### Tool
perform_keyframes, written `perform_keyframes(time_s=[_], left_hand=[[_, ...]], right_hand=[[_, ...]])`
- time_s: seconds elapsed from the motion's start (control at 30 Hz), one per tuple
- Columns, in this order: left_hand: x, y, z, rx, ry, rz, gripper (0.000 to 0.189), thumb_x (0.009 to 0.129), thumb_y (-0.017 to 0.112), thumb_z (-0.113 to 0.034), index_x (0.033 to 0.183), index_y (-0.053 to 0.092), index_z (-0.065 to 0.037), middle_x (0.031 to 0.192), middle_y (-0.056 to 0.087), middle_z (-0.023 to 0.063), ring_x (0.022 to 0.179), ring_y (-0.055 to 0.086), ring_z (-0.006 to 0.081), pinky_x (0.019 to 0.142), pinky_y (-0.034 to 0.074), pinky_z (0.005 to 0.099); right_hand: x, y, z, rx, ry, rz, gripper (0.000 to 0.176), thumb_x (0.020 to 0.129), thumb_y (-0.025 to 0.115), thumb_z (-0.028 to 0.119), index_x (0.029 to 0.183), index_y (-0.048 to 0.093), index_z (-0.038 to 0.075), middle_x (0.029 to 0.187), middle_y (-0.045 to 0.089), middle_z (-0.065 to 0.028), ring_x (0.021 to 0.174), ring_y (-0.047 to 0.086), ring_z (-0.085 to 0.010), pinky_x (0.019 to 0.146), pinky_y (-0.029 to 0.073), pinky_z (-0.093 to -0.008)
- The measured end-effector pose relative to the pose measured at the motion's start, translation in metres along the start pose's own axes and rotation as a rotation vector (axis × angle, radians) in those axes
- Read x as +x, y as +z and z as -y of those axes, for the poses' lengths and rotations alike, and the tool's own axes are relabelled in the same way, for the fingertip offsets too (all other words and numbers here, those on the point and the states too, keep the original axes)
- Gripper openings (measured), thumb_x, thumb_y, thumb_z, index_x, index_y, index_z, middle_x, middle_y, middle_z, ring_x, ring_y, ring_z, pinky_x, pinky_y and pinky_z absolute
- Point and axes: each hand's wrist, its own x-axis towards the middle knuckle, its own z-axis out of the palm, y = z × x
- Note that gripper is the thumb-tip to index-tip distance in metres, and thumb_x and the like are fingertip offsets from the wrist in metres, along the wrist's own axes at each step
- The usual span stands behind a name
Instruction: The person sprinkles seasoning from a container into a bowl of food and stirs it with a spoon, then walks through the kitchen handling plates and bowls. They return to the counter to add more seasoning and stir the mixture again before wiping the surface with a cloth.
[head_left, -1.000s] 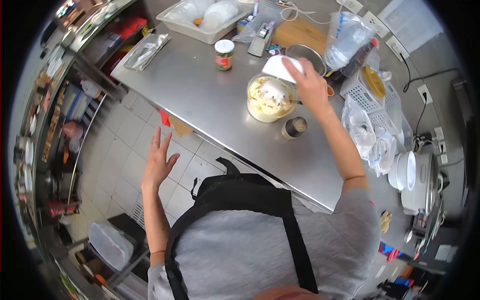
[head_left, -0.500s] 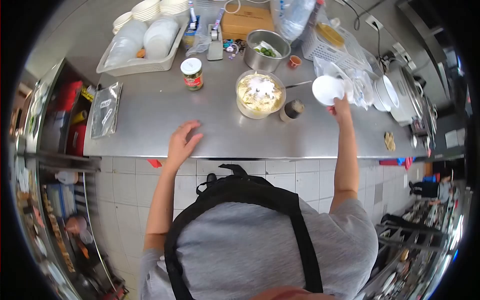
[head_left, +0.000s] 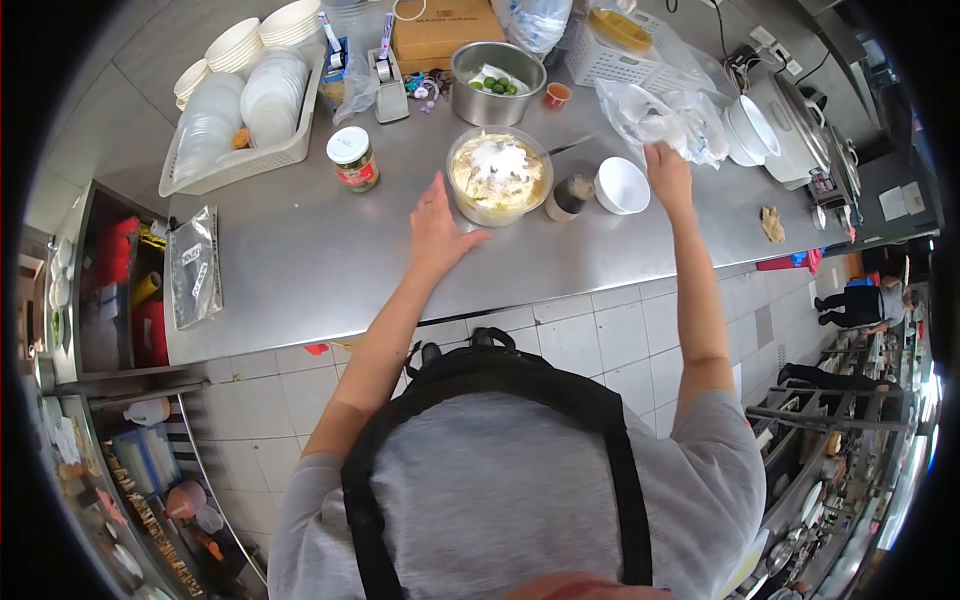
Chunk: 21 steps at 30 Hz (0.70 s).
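My left hand (head_left: pixel 436 235) is open at the near left side of a clear round tub (head_left: pixel 497 215), thumb and fingers spread. Pale yellowish food topped with a mound of white powder (head_left: pixel 498 160) fills the tub. My right hand (head_left: pixel 670 175) has its fingers curled in at the near edge of a crumpled clear plastic bag (head_left: pixel 640 115); whether they grip the bag is hidden. Left of that hand, a white bowl (head_left: pixel 622 187) stands on the steel table. Between bowl and tub is a dark-topped shaker or small jar (head_left: pixel 569 198).
A white-lidded jar (head_left: pixel 353 160) stands left of the tub. Behind are a steel pot (head_left: pixel 498 85) with green limes, a small orange cup (head_left: pixel 557 95) and a cardboard box (head_left: pixel 445 30). A white basket (head_left: pixel 255 160) holds plastic lids. Stacked white bowls (head_left: pixel 750 130) are at right.
My right hand has let go of the white bowl, now left of it on the table, and moved to the plastic bag. My left hand has moved right to the tub. The camera view has shifted.
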Motion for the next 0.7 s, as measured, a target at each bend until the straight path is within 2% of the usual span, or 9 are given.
perform_keyframes(time_s=[0.03,0.1,0.2,0.3,0.4,0.5,0.6,0.7], left_hand=[[0.003,0.002,-0.002,0.002,-0.013,-0.003,0.115,0.051,0.084,-0.036,0.139,0.019,0.001,0.135,0.038,0.0185,0.126,0.035,0.0308,0.100,0.031,0.0425],[0.007,0.003,-0.004,0.006,-0.039,-0.005,0.119,0.050,0.085,-0.039,0.140,0.017,0.001,0.135,0.039,0.0172,0.127,0.034,0.0296,0.100,0.030,0.0433],[0.008,0.004,-0.003,0.005,-0.040,0.000,0.120,0.050,0.084,-0.041,0.140,0.017,0.000,0.135,0.040,0.0161,0.126,0.035,0.0295,0.100,0.028,0.0441],[0.010,0.002,-0.002,-0.005,-0.036,0.029,0.120,0.049,0.084,-0.043,0.139,0.019,0.001,0.134,0.041,0.0171,0.127,0.033,0.0310,0.098,0.028,0.0436],[0.012,-0.002,-0.005,-0.098,-0.052,0.004,0.122,0.045,0.085,-0.044,0.139,0.020,-0.001,0.131,0.044,0.0157,0.126,0.034,0.0320,0.098,0.027,0.0439],[0.020,-0.002,-0.003,-0.130,-0.041,-0.012,0.122,0.041,0.085,-0.046,0.138,0.024,-0.005,0.129,0.047,0.0138,0.125,0.035,0.0324,0.097,0.026,0.0436],[0.021,-0.001,-0.002,-0.109,-0.005,0.000,0.120,0.040,0.085,-0.047,0.138,0.027,-0.009,0.128,0.048,0.0122,0.125,0.035,0.0325,0.096,0.026,0.0432],[0.019,-0.001,-0.001,-0.120,-0.005,-0.002,0.118,0.039,0.085,-0.048,0.136,0.030,-0.010,0.128,0.048,0.0114,0.125,0.035,0.0325,0.096,0.025,0.0431]], right_hand=[[0.009,-0.018,0.031,0.089,-0.108,0.011,0.030,0.087,0.052,0.029,0.082,0.059,0.001,0.081,0.063,-0.0188,0.085,0.059,-0.0381,0.073,0.046,-0.0461],[0.022,-0.022,0.068,0.160,-0.423,0.053,0.024,0.086,0.055,0.026,0.084,0.059,0.002,0.088,0.063,-0.0173,0.089,0.059,-0.0350,0.074,0.046,-0.0438],[0.029,-0.017,0.104,-0.015,-0.506,0.460,0.019,0.084,0.056,0.024,0.088,0.057,0.005,0.086,0.062,-0.0165,0.087,0.058,-0.0349,0.074,0.044,-0.0425],[0.030,-0.021,0.130,-0.176,-0.555,0.609,0.014,0.084,0.056,0.021,0.088,0.057,0.007,0.085,0.063,-0.0133,0.086,0.059,-0.0328,0.070,0.046,-0.0418],[0.024,-0.016,0.137,-0.247,-0.732,0.464,0.009,0.080,0.056,0.016,0.087,0.059,0.010,0.081,0.062,-0.0095,0.083,0.060,-0.0297,0.066,0.047,-0.0412],[0.015,-0.022,0.150,-0.440,-0.882,0.334,0.012,0.075,0.056,0.011,0.086,0.060,0.013,0.077,0.061,-0.0054,0.079,0.061,-0.0255,0.062,0.049,-0.0391],[0.006,-0.029,0.153,-0.436,-0.951,0.201,0.015,0.071,0.056,0.009,0.085,0.060,0.015,0.075,0.059,-0.0036,0.077,0.061,-0.0222,0.060,0.049,-0.0359],[0.001,-0.044,0.159,-0.444,-0.984,0.179,0.014,0.071,0.056,0.009,0.083,0.060,0.015,0.075,0.058,-0.0021,0.074,0.060,-0.0201,0.059,0.050,-0.0332]])
